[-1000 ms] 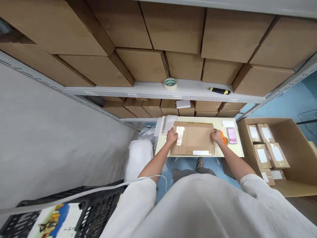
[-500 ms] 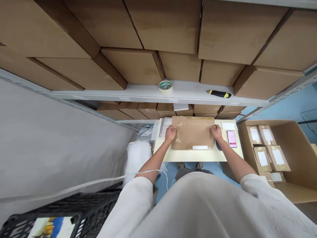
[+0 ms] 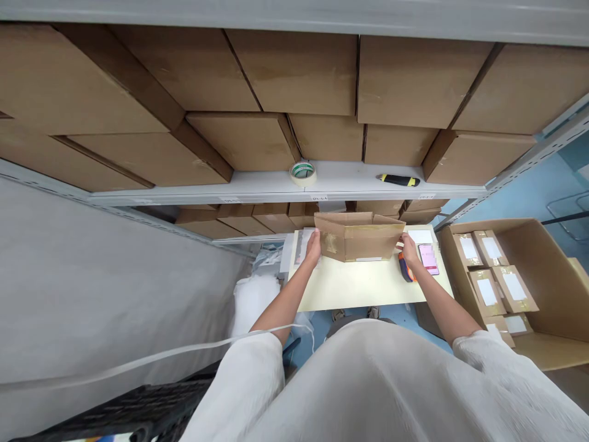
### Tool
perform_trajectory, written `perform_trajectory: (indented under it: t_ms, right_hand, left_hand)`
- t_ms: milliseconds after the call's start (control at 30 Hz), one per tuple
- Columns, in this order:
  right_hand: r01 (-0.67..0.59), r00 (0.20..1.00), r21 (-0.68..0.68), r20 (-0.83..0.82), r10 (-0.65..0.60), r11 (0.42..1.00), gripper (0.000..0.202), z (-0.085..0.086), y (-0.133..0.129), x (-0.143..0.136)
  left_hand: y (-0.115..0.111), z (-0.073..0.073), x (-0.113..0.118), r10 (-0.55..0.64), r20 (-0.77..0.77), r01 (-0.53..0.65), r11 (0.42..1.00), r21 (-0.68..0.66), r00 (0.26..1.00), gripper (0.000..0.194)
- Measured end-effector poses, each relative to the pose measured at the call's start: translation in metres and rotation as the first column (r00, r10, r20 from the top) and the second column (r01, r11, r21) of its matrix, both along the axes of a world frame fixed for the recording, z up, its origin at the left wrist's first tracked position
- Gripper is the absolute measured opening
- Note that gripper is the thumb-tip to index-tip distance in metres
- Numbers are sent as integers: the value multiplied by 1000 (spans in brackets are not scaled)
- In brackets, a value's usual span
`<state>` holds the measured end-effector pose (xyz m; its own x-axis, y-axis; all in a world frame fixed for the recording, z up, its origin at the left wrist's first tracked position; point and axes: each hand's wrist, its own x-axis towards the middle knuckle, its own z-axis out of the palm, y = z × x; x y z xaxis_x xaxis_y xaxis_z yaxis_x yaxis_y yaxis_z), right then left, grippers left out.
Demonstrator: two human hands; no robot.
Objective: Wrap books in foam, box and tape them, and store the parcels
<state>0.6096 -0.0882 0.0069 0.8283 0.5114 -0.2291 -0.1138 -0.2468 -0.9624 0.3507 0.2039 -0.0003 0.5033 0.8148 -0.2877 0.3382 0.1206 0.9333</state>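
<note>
A brown cardboard box [image 3: 363, 240] is raised at the far part of the pale table [image 3: 354, 291], its top opened out and clear tape on its front. My left hand [image 3: 313, 245] grips its left edge, and my right hand [image 3: 407, 245] holds the right edge. Just below my right hand lies a dark tool with orange parts [image 3: 405, 268]. Beside it on the table are a phone with a pink screen [image 3: 428, 258] and a white paper [image 3: 419, 236].
Shelves packed with cartons [image 3: 304, 73] rise in front. A tape roll [image 3: 303, 173] and a yellow-black cutter [image 3: 399, 180] lie on the shelf edge. To the right, a large carton [image 3: 552, 294] holds several labelled boxes. A black crate [image 3: 161, 402] stands lower left.
The flat cardboard has opened into a box shape and tilted up between my hands. The orange-trimmed tool now shows more beside my right hand. The view has shifted slightly.
</note>
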Motion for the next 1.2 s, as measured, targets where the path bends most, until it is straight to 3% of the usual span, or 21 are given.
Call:
perform_trajectory:
  t_ms: [200,300,400,567,800,933,1033,1133,1200]
  right_hand:
    - [-97,972,127,-200,121,987,69,24,-11,-9]
    - [-215,933,168,-256,254,962,61,31,-15,-11]
    - [-310,916,128,-226,332,942,48,34,-16,-14]
    - [-356,922,28,-154,356,934,49,31,-8,-19]
    - [-300,947,-6,-122,297,954,54,32,4,-20]
    - [-313,942,23,-125,313,950,54,39,3,-22]
    - [-307,943,27,-123,308,951,54,43,2,-22]
    - [-303,945,34,-122,305,952,55,43,3,-21]
    - [-313,941,39,-121,315,949,54,42,4,-21]
  left_hand:
    - [-8,11,1,17,26,-12,985,-172,1000,82]
    - [-13,18,0,-59,87,75,976,-205,994,82]
    - [-19,21,-1,-156,189,189,966,-175,970,85]
    - [-21,18,-4,-212,216,251,953,-168,953,101]
    - [-17,16,-18,-330,195,356,927,-115,924,113]
    - [-15,19,-25,-219,42,221,974,-58,975,104]
    - [-14,24,-33,-172,42,173,984,-26,984,85]
    - [-15,31,-45,-269,83,273,961,-47,960,71]
    - [-17,36,-53,-372,83,376,926,-44,925,73]
